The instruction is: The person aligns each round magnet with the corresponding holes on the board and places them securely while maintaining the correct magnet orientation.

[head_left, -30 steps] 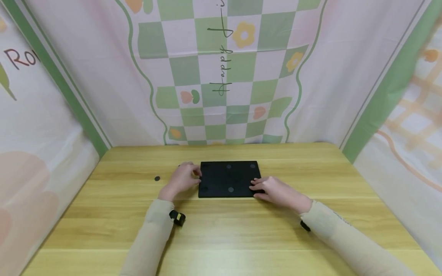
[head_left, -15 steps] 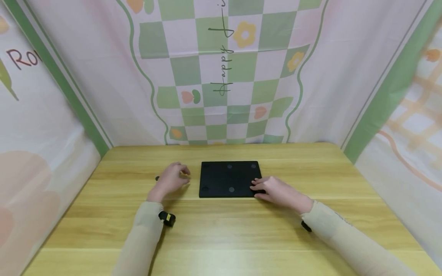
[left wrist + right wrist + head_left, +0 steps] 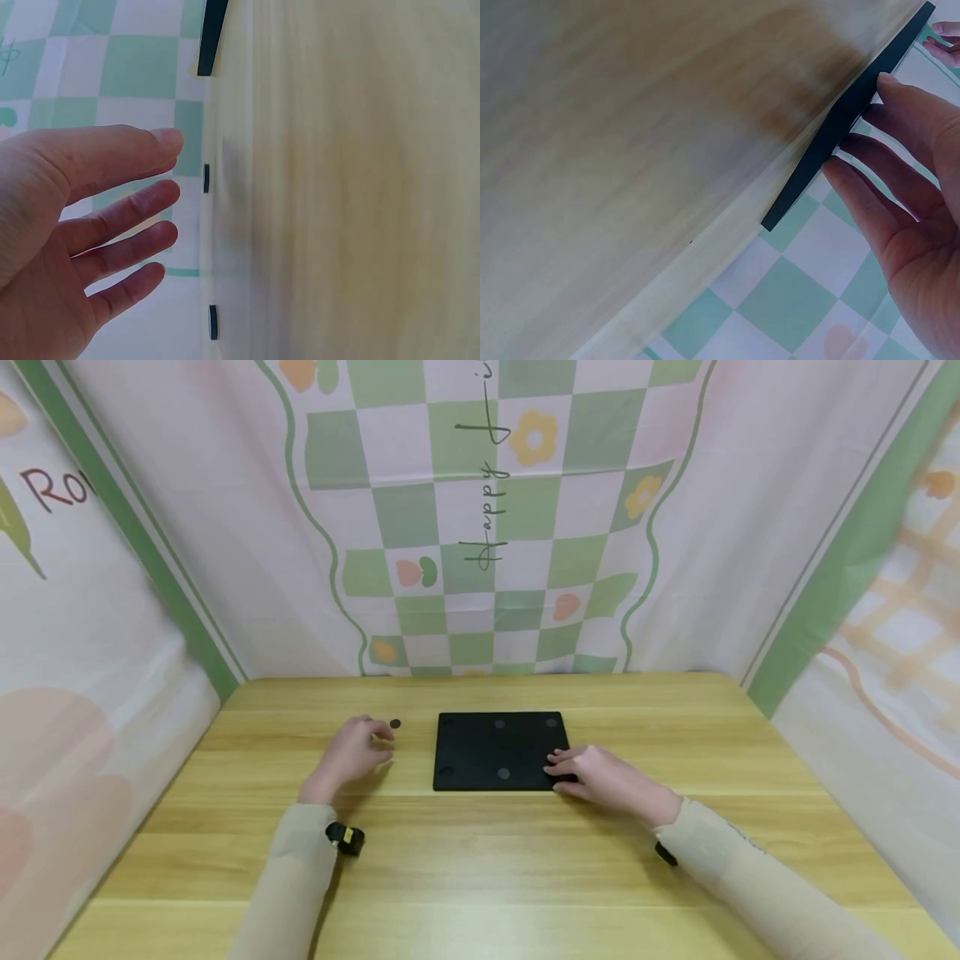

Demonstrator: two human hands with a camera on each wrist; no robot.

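Note:
A thin black rectangular board (image 3: 480, 743) lies flat on the wooden table. Several dark round spots mark its top, some greyer than others. My left hand (image 3: 351, 753) hovers left of the board, holding nothing. Its fingers are loosely bent, with thumb and fingertips apart. By its fingertips lies a small black disc (image 3: 395, 723). In the left wrist view a second black disc (image 3: 213, 322) stands out on the table; in the head view the left hand covers it. My right hand (image 3: 603, 777) rests its fingertips on the board's near right corner, the thumb at the front edge.
The wooden table (image 3: 480, 868) reaches back to a hanging cloth (image 3: 517, 552) with green and white checks. Printed cloths also hang at the left and right sides. Each wrist wears a black strap, and the left one carries a small black device (image 3: 347, 838).
My left hand has moved left, away from the board's left edge, uncovering one disc and covering the other. My right hand and the board have stayed in place.

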